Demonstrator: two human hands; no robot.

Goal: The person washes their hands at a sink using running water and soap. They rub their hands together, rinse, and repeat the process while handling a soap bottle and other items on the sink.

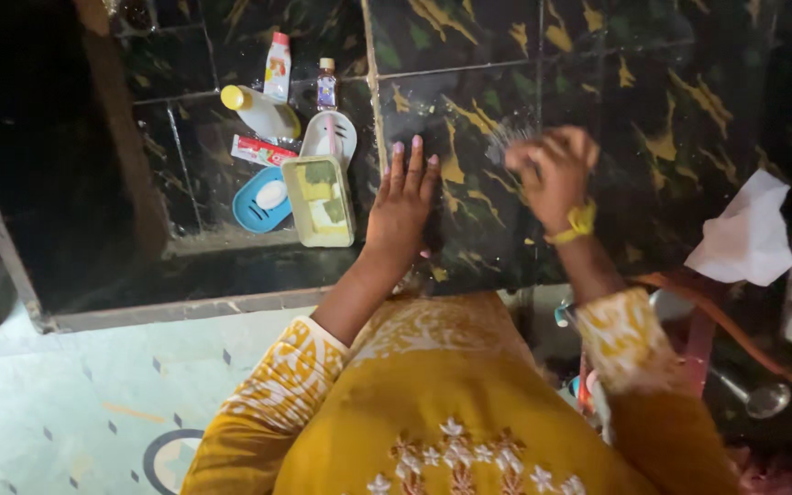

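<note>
My left hand [403, 203] lies flat with fingers spread on the dark green-and-yellow marbled tile surface [671, 101]. To its right, my right hand [554, 172] is closed around a metal scrubber [509, 139], pressed against the same tile; the hand is slightly blurred. A yellow band [579, 222] circles my right wrist. Both sleeves are yellow with a white pattern.
A recessed niche at the left holds a yellow soap tray [320, 202], a blue soap dish [261, 202], a white dish [329, 136], a tube [260, 150] and three bottles [263, 112]. A white cloth [746, 236] hangs at the right above an orange hose [744, 339].
</note>
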